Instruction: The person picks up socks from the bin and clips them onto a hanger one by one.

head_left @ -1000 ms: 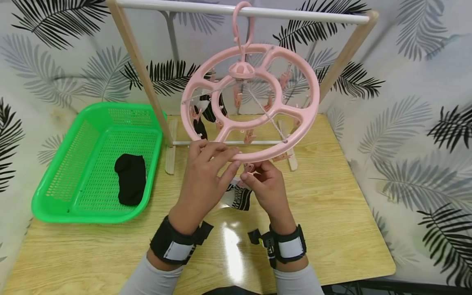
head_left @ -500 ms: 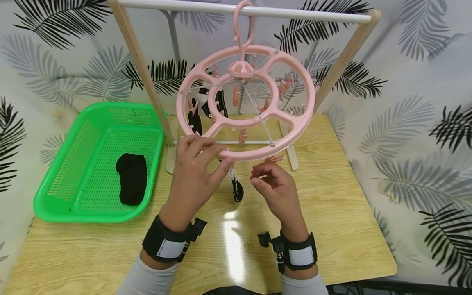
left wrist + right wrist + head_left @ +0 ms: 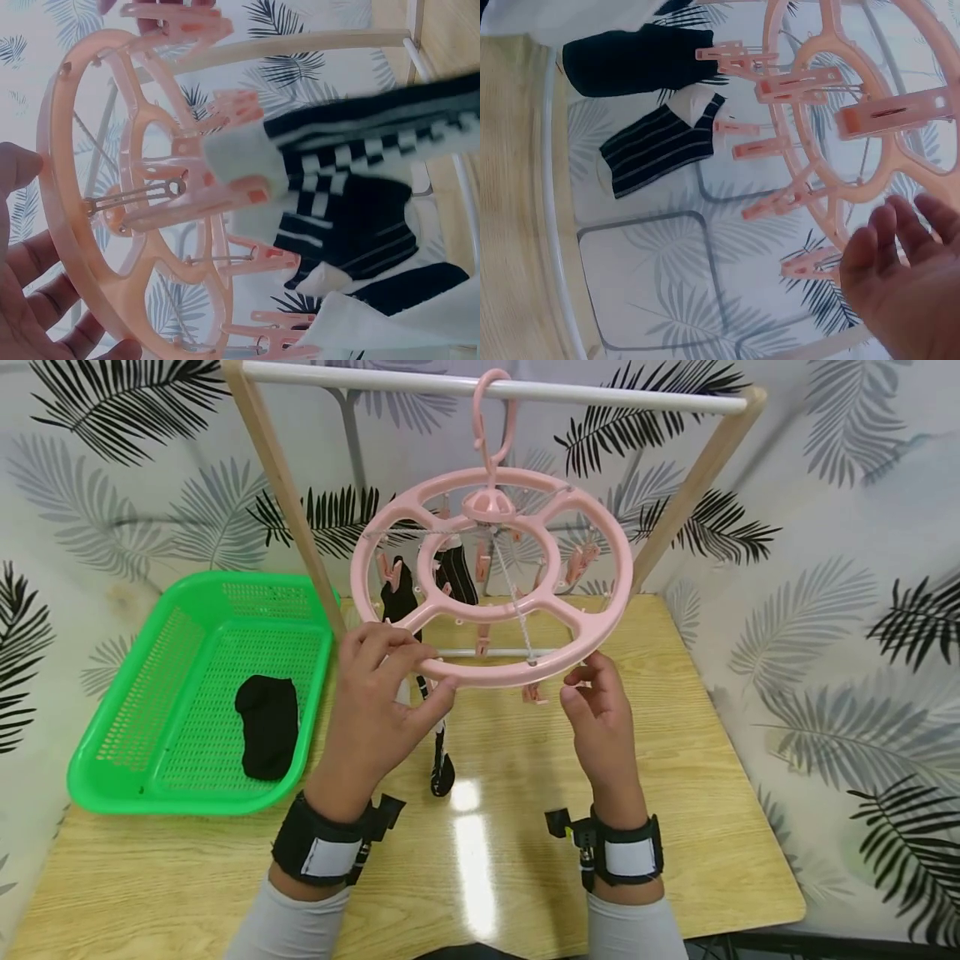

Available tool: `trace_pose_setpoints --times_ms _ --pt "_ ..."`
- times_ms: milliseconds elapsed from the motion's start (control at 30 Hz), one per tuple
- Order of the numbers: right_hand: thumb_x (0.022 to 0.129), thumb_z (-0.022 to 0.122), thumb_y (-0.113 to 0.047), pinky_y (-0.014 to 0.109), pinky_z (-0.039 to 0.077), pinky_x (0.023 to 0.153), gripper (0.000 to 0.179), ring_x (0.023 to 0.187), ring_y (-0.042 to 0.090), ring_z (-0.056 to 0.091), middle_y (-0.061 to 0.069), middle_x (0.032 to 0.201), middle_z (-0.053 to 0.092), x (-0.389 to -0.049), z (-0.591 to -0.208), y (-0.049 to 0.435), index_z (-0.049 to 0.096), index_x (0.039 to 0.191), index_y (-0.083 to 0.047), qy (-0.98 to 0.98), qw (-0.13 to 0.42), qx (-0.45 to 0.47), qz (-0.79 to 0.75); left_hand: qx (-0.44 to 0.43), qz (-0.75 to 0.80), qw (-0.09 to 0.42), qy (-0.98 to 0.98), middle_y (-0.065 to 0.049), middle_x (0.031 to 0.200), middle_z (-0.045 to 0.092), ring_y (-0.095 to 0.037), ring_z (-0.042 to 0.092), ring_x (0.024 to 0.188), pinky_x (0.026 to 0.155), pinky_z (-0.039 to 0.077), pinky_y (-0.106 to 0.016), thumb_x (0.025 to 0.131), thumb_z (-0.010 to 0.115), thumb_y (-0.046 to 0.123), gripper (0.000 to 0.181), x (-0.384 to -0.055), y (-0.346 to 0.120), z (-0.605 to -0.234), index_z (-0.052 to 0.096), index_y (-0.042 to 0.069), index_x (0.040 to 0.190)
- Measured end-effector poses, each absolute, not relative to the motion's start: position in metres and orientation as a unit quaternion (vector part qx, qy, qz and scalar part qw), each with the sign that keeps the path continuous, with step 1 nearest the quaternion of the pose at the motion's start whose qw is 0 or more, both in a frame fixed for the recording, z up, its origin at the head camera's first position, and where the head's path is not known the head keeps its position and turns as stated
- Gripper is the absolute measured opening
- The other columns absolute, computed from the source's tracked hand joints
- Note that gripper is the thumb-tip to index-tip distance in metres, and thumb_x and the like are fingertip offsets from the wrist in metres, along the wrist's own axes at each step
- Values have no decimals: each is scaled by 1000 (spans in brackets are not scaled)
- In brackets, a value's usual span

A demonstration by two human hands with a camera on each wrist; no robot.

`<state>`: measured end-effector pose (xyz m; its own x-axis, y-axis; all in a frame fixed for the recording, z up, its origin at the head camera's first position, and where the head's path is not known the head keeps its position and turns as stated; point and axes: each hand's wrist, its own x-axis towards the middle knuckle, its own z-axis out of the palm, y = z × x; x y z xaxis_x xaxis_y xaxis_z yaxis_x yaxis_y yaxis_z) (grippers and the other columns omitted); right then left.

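Note:
A round pink clip hanger (image 3: 517, 672) hangs from a white rail. My left hand (image 3: 375, 702) holds its near-left rim between thumb and fingers. My right hand (image 3: 609, 718) is by the near-right rim, fingers loosely bent, with no item in it; a peg (image 3: 534, 693) dangles beside it. Under the left hand hangs a narrow black-and-white sock (image 3: 441, 760), whose checkered pattern (image 3: 352, 161) shows in the left wrist view, clipped by a pink peg (image 3: 217, 201). Behind it hang a black sock (image 3: 641, 60) and a striped sock (image 3: 664, 146). More pink pegs (image 3: 795, 86) hang from the ring.
A green basket (image 3: 187, 802) stands left on the wooden table (image 3: 675, 827), with a black sock (image 3: 268, 727) inside. Wooden posts (image 3: 281, 485) and a white rail (image 3: 615, 393) frame the hanger. Leaf-patterned sheeting (image 3: 847, 610) covers the walls behind and right.
The right hand has let go of the peg at the checkered sock and moved right. The left hand has shifted left with the rim, and the hanger has turned, carrying the checkered sock leftward.

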<state>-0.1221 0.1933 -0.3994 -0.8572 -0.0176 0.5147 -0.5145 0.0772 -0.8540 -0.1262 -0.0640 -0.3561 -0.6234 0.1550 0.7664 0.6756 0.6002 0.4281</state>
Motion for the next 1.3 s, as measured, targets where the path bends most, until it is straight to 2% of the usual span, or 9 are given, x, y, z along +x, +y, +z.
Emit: trace_pose_setpoints --times_ms 133,200,267,433,533,667,867,1133,1300 --pt "94 61 -12 30 41 80 58 103 26 44 11 130 54 -126 -401 190 42 148 -6 -727 114 237 634 -255 -375 358 -816 -15 98 62 -38 49 101 93 36 -53 79 80 23 26 -127 -65 -357 73 1 90" --pt "90 61 -3 30 42 80 67 104 25 44 11 134 53 -126 -402 188 37 153 -8 -732 94 247 628 -255 -378 360 -814 -15 97 62 -39 50 101 94 36 -53 79 79 23 26 -127 -65 -358 73 1 89" --pt "90 60 2 29 44 79 69 101 23 45 9 129 53 -126 -402 186 35 154 -7 -730 83 250 631 -255 -381 362 -812 -15 97 63 -39 50 102 94 37 -53 78 78 24 26 -127 -66 -359 73 1 89" --pt "95 60 2 28 50 76 38 91 21 52 6 107 57 -123 -401 180 57 133 -4 -722 86 243 642 -254 -376 356 -817 -16 100 62 -40 49 107 97 37 -53 79 78 26 28 -126 -69 -360 73 1 91" --pt "96 61 0 29 49 73 24 87 22 53 8 96 56 -123 -402 180 63 119 -7 -721 94 243 642 -253 -374 353 -819 -16 101 61 -40 49 109 98 37 -54 80 78 27 28 -126 -71 -360 73 2 92" --pt "96 66 -8 31 48 75 22 87 22 53 11 94 56 -123 -405 181 61 116 -4 -703 98 257 656 -256 -377 354 -816 -16 101 61 -40 49 109 98 37 -54 80 76 28 28 -127 -73 -360 74 2 92" --pt "94 71 -25 30 51 76 34 88 22 58 12 95 59 -121 -407 180 60 113 0 -688 94 257 672 -259 -382 356 -813 -16 101 62 -40 50 110 100 37 -53 80 76 28 29 -128 -75 -361 74 1 93" --pt "92 72 -23 30 55 69 37 80 22 64 12 90 62 -121 -408 176 56 99 10 -659 84 252 703 -261 -375 354 -816 -16 101 63 -40 49 113 100 38 -54 78 79 24 28 -128 -78 -361 74 1 92" --pt "97 64 -9 32 56 60 20 66 19 66 11 79 64 -122 -405 168 60 93 10 -669 97 246 695 -266 -364 355 -819 -16 101 63 -40 49 113 102 38 -54 78 78 24 28 -128 -79 -362 74 0 92"
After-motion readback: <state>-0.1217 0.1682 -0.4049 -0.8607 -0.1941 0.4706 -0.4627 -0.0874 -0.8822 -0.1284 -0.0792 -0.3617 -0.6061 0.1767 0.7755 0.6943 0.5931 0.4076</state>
